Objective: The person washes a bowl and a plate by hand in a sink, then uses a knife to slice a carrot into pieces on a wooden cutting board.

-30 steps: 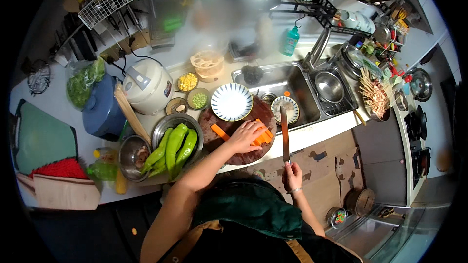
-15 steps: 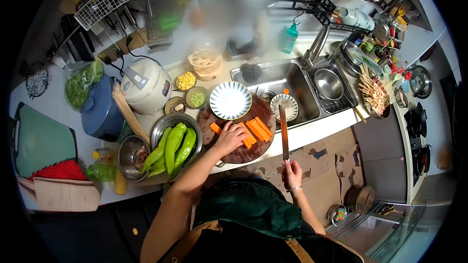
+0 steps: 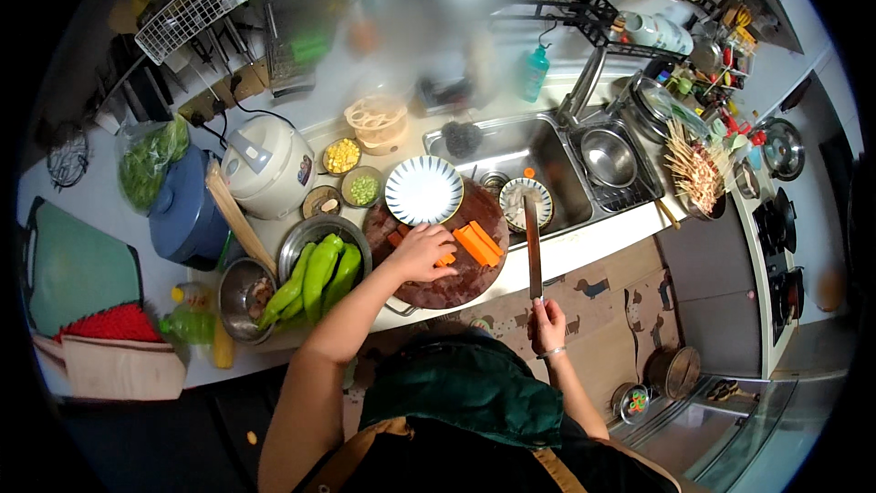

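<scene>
Orange carrot sticks (image 3: 445,260) are partly covered by the bent fingers of the left hand (image 3: 420,254), their grip unclear, on a round, dark-brown chopping board (image 3: 447,293); beside it, a long-bladed metal knife (image 3: 534,260) is clasped in the right hand (image 3: 549,327).

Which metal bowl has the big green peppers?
The wide bowl just left of the board: the long peppers lie in it. The smaller bowl farther left holds something brownish, and the drainer bowl shows no peppers.

Metal knife (image 3: 534,260), wooden chopping board (image 3: 467,283), smooth glossy peppers (image 3: 321,276).
</scene>
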`<state>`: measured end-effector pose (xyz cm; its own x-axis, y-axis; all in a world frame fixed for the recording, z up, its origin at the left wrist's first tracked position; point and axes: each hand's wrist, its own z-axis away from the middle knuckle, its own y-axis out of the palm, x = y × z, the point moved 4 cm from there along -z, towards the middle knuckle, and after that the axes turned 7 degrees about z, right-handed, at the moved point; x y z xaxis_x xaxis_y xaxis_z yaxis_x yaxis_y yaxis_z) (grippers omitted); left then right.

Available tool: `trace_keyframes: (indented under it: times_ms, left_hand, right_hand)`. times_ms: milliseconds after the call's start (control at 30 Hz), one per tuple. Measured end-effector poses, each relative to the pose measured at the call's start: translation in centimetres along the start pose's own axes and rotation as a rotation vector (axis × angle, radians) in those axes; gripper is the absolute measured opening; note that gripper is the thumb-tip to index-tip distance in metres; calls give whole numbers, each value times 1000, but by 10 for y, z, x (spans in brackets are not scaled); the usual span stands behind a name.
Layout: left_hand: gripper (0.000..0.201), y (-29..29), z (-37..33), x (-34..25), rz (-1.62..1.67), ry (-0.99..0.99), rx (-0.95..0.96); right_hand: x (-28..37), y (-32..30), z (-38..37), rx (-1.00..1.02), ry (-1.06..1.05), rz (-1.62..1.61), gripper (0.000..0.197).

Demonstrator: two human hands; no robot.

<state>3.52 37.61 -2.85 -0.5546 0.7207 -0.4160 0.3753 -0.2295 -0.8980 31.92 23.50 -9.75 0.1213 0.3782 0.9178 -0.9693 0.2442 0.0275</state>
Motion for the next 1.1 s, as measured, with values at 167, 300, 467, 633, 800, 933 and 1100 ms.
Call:
trace_keyframes:
  times_ms: [167, 300, 467, 633, 800, 933, 1100]
  left_hand:
    - [39, 31, -63, -8, -44, 141, -141]
    - [42, 59, -87, -8, -31, 91, 82]
    - [32, 53, -84, -8, 3, 33, 152]
    - [19, 42, -56, 11, 86, 82, 60]
    - [26, 16, -28, 7, 131, -60, 26]
    - [26, 30, -16, 4, -10, -92, 147]
    - [20, 22, 6, 18, 3, -169, -42]
  right_hand:
    - [6, -7, 1, -24, -11, 50, 29]
    - [3, -15, 1, -12, 3, 14, 29]
    - [-4, -25, 0, -39, 19, -41, 30]
    - [-8, -28, -7, -4, 39, 25, 31]
    - [8, -25, -14, 92, 59, 190, 32]
    - [6, -24, -26, 141, -11, 476, 33]
    - [6, -22, -35, 176, -84, 575, 33]
